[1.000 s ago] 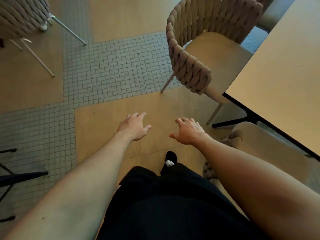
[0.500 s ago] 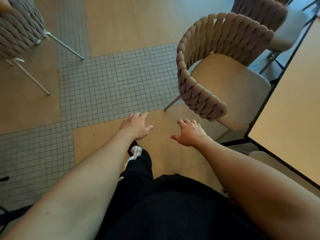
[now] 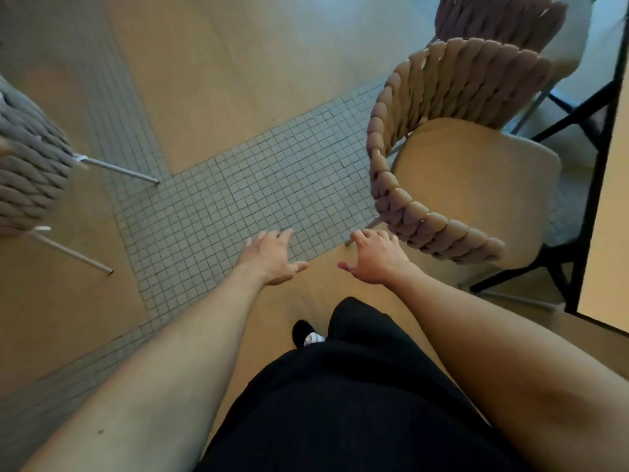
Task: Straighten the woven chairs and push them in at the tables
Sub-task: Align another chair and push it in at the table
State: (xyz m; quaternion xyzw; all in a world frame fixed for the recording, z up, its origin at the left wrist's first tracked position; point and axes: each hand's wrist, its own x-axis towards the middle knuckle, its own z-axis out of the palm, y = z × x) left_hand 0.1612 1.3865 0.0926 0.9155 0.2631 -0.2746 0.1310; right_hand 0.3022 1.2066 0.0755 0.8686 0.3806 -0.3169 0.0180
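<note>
Both my hands out in front, palms down, nothing held. Left hand [image 3: 272, 258] has its fingers loosely spread, over the line where the tile strip [image 3: 238, 206] meets the wood floor [image 3: 211, 80]. Right hand [image 3: 376, 258] also loose, fingers slightly curled, just beside the near end of the chair [image 3: 452, 185] back, not touching as far as I can tell. That chair stands ahead-right, woven back curving round its left, seat angled toward the table [image 3: 609, 206] at the right edge, not tucked under. Second chair [image 3: 500, 18] behind it, partly hidden. Third chair [image 3: 27, 185] far left, well apart, blurred. My black trousers [image 3: 340, 403] and one shoe [image 3: 306, 333] below.
</note>
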